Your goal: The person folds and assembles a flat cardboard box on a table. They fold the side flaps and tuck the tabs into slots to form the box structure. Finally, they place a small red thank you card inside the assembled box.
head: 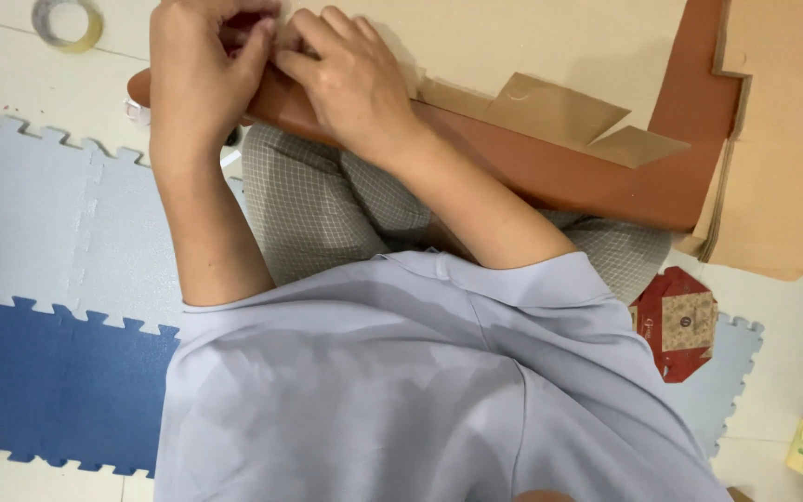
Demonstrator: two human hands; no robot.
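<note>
Your left hand (pixel 199 70) and right hand (pixel 344 76) meet, fingers pinched narrow, on the near-left end of the brown cardboard sheet (pixel 550 172) across your lap, its long axis running away to the right of both hands.

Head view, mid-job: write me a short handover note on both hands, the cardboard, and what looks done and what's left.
Left hand: fingers pinched on the near corner of the flat brown cardboard sheet.
Right hand: fingers pressing the same corner, touching the left hand.
The sheet lies across the person's lap, tan inner face up, two small flaps raised.
Stack of flat cardboard on the right; tape roll on the floor, top left.
Done: sheet laid out. Left: it is still flat, not formed.
</note>
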